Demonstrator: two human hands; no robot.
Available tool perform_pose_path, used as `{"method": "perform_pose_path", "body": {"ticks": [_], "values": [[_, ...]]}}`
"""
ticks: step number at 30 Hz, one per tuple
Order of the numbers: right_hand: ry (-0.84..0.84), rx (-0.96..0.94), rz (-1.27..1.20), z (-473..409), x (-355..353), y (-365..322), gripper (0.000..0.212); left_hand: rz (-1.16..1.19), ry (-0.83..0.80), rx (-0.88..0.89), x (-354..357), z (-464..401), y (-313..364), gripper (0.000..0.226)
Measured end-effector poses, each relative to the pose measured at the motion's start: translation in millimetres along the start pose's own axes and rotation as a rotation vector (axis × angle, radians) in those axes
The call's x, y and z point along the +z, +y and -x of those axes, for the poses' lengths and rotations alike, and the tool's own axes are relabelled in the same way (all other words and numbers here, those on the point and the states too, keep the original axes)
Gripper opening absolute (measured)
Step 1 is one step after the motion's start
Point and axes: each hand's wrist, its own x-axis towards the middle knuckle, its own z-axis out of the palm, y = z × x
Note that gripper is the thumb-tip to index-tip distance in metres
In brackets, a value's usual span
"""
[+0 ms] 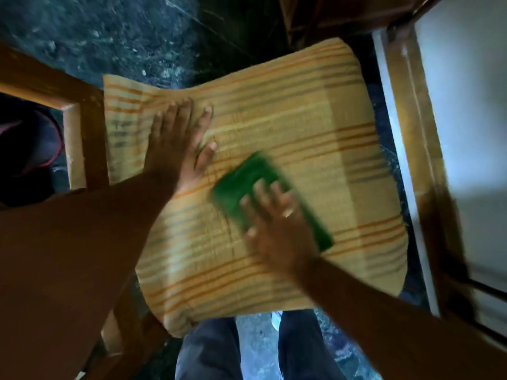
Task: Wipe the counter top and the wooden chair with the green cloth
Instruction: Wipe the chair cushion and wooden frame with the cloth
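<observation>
The green cloth (247, 185) is pressed flat on the striped cushion (301, 138) of the wooden chair (79, 149), near the cushion's middle. It is blurred, so its weave cannot be read; it is judged light, soft and limp, best driven under a flat palm rather than pinched at an edge. The right hand (277, 229) is laid on it with fingers spread and extended, not curled around it. The left hand (175, 149) is set open and flat on the cushion just beside the cloth, apparently steadying it. The cushion looks padded and coarsely woven, with orange and grey stripes; the frame is smooth, squared timber. Below lies dark speckled floor (109, 37).
</observation>
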Motion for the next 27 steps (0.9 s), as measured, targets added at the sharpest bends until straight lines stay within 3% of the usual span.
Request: {"method": "perform_pose_path", "body": {"ticks": [3, 5, 7, 9, 11, 13, 16, 18, 19, 22, 24, 25, 27], "values": [[-0.246, -0.682, 0.044, 33, 13, -56, 0.057, 0.034, 0.001, 0.015, -1, 1, -1, 0.067], [-0.332, -0.833, 0.091, 18, 8, -33, 0.054, 0.061, 0.008, 0.032, -3, 4, -7, 0.066], [-0.165, -0.66, 0.075, -29, -4, 11, 0.05, 0.081, 0.047, 0.045, -5, 5, -11, 0.065], [0.017, -0.214, 0.083, -94, -30, 78, 0.053, 0.085, 0.058, 0.037, -5, 5, -11, 0.065], [0.082, 0.11, 0.152, -142, -62, 146, 0.056, 0.064, 0.048, 0.018, -2, 5, -10, 0.066], [0.047, 0.267, 0.107, -161, -75, 181, 0.062, 0.048, 0.041, 0.025, -1, 4, -10, 0.067], [0.113, 0.377, 0.048, -161, -66, 151, 0.059, 0.055, 0.032, 0.045, 1, 3, -14, 0.066], [0.119, 0.329, 0.075, -139, -47, 99, 0.057, 0.053, 0.018, 0.048, 2, 2, -16, 0.065], [0.096, 0.213, 0.098, -119, -35, 68, 0.056, 0.05, 0.018, 0.051, 3, 1, -16, 0.065], [-0.097, -0.456, 0.101, -15, -1, -16, 0.052, 0.057, 0.046, 0.057, 7, 1, -18, 0.062], [-0.254, -0.741, 0.083, 24, 3, -12, 0.051, 0.075, 0.073, 0.062, 10, 2, -19, 0.062], [-0.261, -0.763, 0.112, 23, -1, 9, 0.051, 0.073, 0.08, 0.067, 12, 2, -18, 0.062], [-0.15, -0.543, 0.179, -1, -10, 61, 0.049, 0.062, 0.09, 0.07, 14, 1, -18, 0.062]]}}
